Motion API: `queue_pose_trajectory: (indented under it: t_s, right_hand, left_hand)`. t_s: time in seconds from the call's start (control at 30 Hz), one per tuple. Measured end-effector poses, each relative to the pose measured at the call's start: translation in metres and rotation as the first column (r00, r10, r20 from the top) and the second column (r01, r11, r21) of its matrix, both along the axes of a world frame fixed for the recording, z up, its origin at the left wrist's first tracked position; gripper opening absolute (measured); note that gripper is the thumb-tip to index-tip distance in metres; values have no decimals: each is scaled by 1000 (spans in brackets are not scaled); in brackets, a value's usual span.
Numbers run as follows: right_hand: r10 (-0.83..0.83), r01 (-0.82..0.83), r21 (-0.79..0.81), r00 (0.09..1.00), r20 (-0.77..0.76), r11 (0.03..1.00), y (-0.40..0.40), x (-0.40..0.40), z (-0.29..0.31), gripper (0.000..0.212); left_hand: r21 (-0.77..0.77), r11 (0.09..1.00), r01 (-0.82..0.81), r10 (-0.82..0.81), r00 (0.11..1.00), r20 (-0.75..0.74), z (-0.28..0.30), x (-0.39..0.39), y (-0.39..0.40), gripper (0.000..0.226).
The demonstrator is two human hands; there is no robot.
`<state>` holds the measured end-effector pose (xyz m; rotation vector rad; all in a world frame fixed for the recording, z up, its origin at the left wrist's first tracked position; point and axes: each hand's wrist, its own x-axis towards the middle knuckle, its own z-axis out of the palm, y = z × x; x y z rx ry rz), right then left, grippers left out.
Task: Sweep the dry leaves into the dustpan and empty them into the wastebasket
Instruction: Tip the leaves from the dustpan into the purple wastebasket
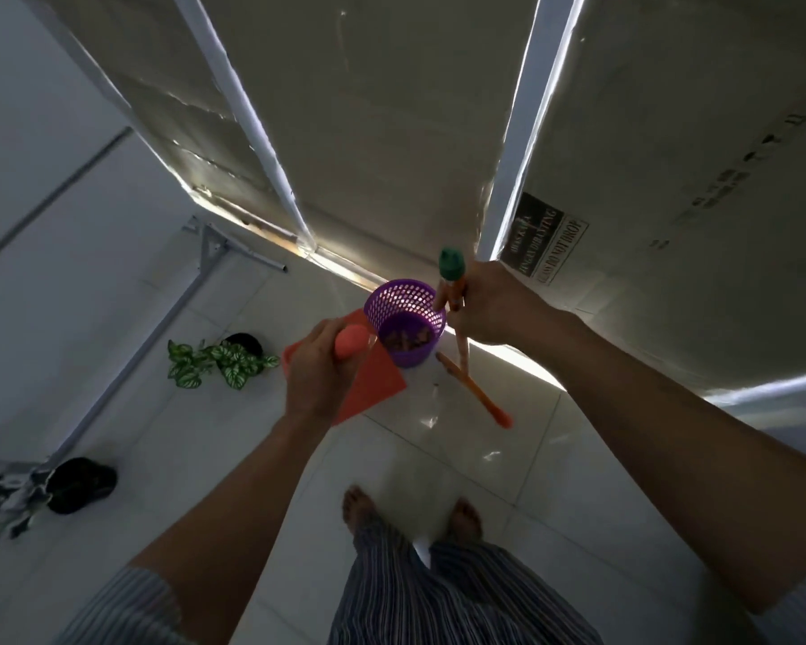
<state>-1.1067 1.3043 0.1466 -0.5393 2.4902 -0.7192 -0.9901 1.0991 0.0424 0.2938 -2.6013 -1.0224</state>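
My left hand [319, 363] grips the red dustpan [373, 379] at the purple wastebasket's [408, 321] eight o'clock rim, dry leaves [406, 342] already inside, my right hand [489, 302] clamps the broom [457, 314] at three o'clock, and I judge a careless nudge could tip the light basket.

The left hand [319, 365] covers most of the dustpan [373, 381] handle and part of its pan. The wastebasket [406, 318] hides the dustpan's far edge. The brown bits inside the wastebasket are too small to tell apart. The right hand [489, 302] hides part of the broom [461, 346] stick, and the broom's bristles cannot be made out.
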Motion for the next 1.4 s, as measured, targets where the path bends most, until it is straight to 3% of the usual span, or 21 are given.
queue_pose_trajectory:
  t_s: [0.13, 0.23, 0.6, 0.73, 1.0, 1.3, 1.4]
  right_hand:
    - [34, -36, 55, 999, 31, 998, 7, 2, -16, 26]
    - [39, -40, 70, 999, 9, 997, 11, 5, -28, 25]
    - [-126, 132, 60, 988, -90, 989, -5, 6, -51, 6]
    - [-132, 136, 46, 989, -71, 990, -10, 15, -55, 23]
    - [-158, 165, 96, 984, -77, 982, -11, 6, -53, 11]
    - [146, -145, 216, 989, 12, 966, -14, 19, -63, 11]
    - [208, -214, 185, 977, 50, 959, -14, 24, -65, 31]
  left_hand:
    - [130, 974, -185, 184, 983, 22, -9, 1, 11, 26]
    - [196, 954, -228, 227, 973, 30, -12, 1, 17, 28]
    - [156, 963, -221, 151, 917, 368, -82, 5, 33, 26]
    - [162, 969, -188, 82, 859, 506, -105, 4, 38, 25]
    - [157, 983, -93, -8, 838, 545, -120, 9, 38, 17]
    - [120, 983, -138, 29, 767, 642, -154, 13, 34, 22]
    - [98, 983, -156, 53, 749, 661, -158, 14, 31, 23]
